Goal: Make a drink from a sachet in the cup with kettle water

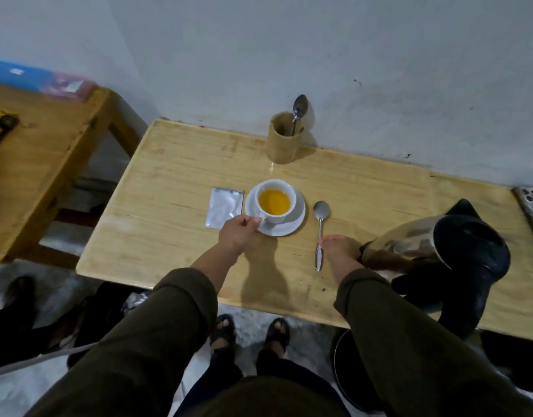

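Two hands work: left grip (239,231) pinches the cup (276,200) handle; right grip (337,246) pinches the spoon (320,227) on the bench (169,182), sachet (224,207) beside the saucer (299,218).

- Table (175,188), centre frame: pale varnished wood.
- Cup (284,215) and saucer (298,219): glossy white ceramic.
- Spoon (320,224): shiny metal.
- Sachet (224,210): silvery foil.
- Kettle (409,239), right: polished steel, black plastic.

White cup (276,203) holds orange drink; silver sachet (224,207) flat beside; kettle (439,245) right.
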The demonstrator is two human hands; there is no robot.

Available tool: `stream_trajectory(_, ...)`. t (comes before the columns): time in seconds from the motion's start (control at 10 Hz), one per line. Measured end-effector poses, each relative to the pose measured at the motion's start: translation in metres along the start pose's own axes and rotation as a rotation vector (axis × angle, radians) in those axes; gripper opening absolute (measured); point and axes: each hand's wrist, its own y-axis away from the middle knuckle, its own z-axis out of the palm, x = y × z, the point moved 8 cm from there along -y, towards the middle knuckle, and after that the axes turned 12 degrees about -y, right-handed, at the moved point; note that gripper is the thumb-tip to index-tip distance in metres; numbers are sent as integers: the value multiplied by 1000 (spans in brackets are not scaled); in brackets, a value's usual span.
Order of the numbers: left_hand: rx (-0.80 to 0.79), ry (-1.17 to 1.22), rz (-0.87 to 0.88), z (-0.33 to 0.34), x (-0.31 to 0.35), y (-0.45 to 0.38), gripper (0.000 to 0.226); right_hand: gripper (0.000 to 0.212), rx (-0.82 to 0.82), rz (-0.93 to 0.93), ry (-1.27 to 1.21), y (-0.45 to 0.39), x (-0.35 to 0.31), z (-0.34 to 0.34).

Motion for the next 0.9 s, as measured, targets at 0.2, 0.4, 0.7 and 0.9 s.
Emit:
stream_trajectory(0.2,64,-9,-18,1,-2,2,37,26,-54,17,94,-3,-5,1)
stream_trajectory(0.4,84,9,-39,2,-3,4,39,25,-105,-42,157,-7,-4,4)
stream_trajectory(0.7,58,-51,-22,1,-2,7,38,25,7,-43,103,10,-9,-2)
stream_trajectory(0.9,63,-11,0,-12,-7,21,35,14,75,-178,-145,52,-7,-11)
